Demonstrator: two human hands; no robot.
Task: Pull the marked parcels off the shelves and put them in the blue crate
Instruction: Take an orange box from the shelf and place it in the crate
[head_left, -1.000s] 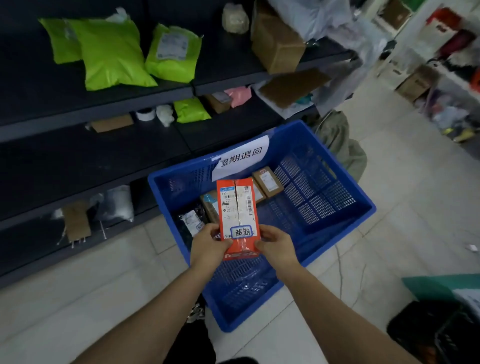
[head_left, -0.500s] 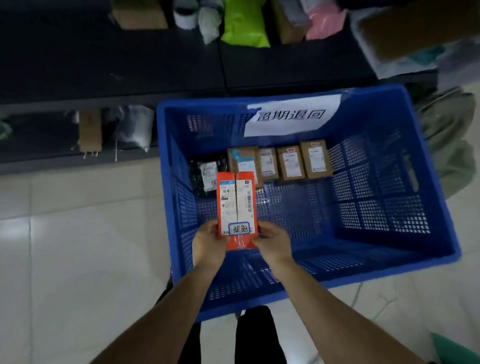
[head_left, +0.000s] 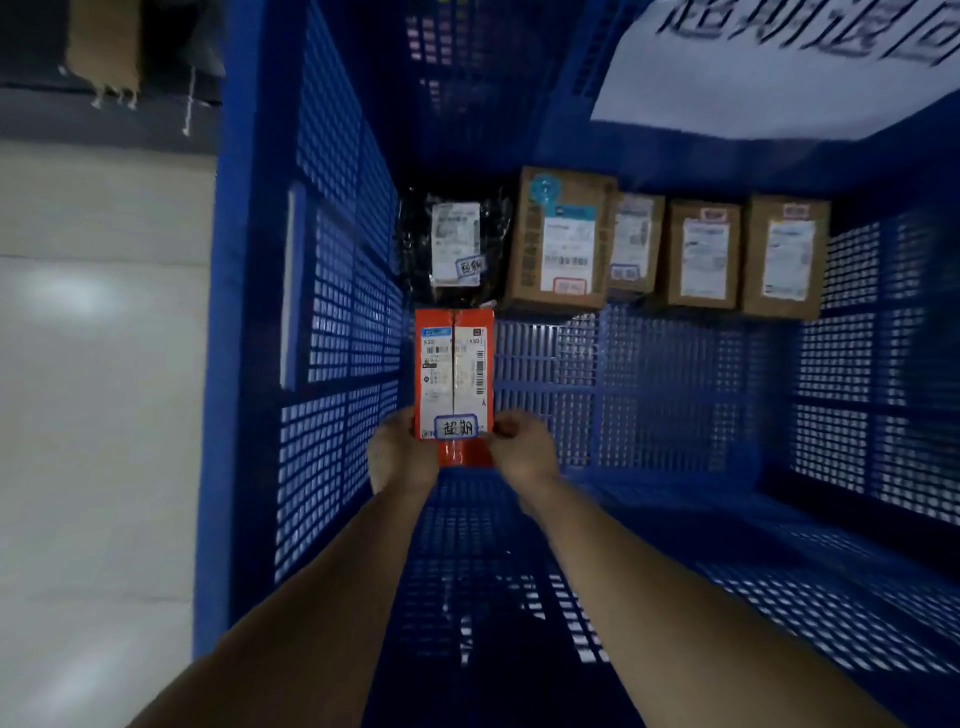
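Both hands are down inside the big blue perforated plastic crate. The left hand and right hand each have a pinching grip on the near end of the flat orange-red parcel with a white shipping label, one on each side edge. It's close to the crate's left wall, with its far end just short of a black plastic-wrapped parcel. Right of that, four brown cardboard boxes sit in a row along the far wall. Can't tell if the orange parcel is resting on the bottom. Plenty of bare mesh bottom to the right. A white paper sign hangs on the far wall, and there's pale tiled floor outside on the left.
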